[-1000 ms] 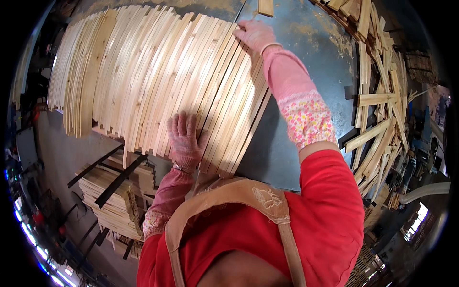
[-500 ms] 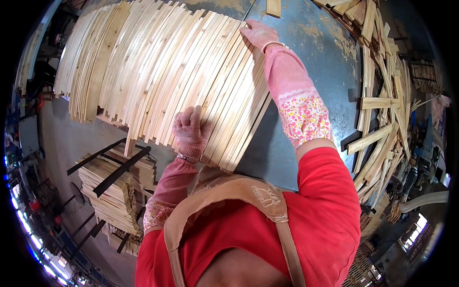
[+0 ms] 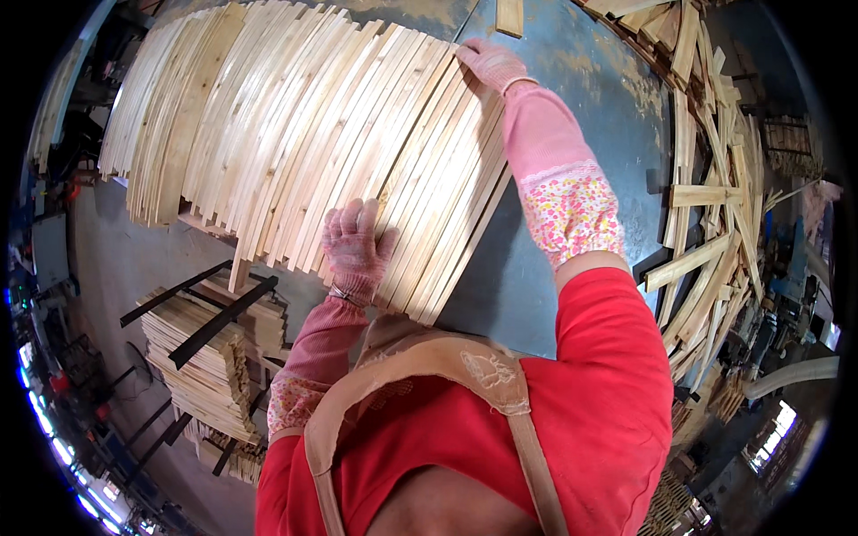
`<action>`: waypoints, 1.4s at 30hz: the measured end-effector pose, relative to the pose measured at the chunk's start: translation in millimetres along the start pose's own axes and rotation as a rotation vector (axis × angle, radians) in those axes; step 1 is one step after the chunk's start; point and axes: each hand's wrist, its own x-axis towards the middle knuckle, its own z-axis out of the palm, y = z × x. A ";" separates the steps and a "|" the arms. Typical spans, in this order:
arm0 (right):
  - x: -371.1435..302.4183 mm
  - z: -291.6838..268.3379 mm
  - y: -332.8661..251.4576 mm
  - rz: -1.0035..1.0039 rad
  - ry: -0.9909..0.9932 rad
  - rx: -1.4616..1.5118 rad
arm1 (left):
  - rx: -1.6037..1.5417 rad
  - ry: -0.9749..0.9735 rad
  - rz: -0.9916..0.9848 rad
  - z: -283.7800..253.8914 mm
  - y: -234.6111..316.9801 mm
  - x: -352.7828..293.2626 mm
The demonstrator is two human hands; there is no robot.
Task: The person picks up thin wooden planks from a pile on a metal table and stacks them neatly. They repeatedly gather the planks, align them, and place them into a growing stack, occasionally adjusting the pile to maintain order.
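A broad row of pale wooden strips (image 3: 295,125) lies side by side on a blue-grey metal table (image 3: 500,277). My left hand (image 3: 356,250), in a pink glove, rests on the near ends of the strips, its fingers stretched out and the thumb apart. At the far right corner of the row, my gloved right hand (image 3: 493,66) has its fingers bent over the far ends of the last strips; the undersides of those fingers are hidden. A narrow dark gap separates the rightmost strips (image 3: 447,196) from the others.
Loose offcuts (image 3: 706,223) are heaped along the table's right side. A short wooden piece (image 3: 509,16) lies at the far edge. Lower left, stacked boards (image 3: 201,357) sit by black metal bars (image 3: 223,322). One strip (image 3: 239,271) juts out from the row's near side.
The rightmost strips have shifted slightly right along with my right hand, widening the dark gap. My left hand's fingers have straightened, and its thumb stands further out.
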 end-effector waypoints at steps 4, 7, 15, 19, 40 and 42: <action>-23.1 -27.2 -19.2 -0.150 0.112 0.129 | -0.034 0.022 -0.058 -1.8 -2.0 -1.3; -45.4 -46.0 -36.5 -0.236 0.199 0.411 | -0.105 0.005 -0.131 -3.8 -16.3 -9.1; -54.6 -25.5 2.7 -0.004 0.222 -0.173 | 0.339 -0.058 -0.279 -97.7 -119.6 97.4; -49.5 -13.3 -4.9 -0.008 0.166 -0.346 | 0.737 -0.047 -0.417 -115.6 -289.4 104.2; -68.4 -45.6 -33.5 -0.092 0.181 0.141 | 0.017 0.023 0.034 23.3 15.6 -18.7; -95.1 -58.7 -34.9 -0.189 0.359 0.206 | -0.009 -0.007 0.006 19.6 15.3 -21.1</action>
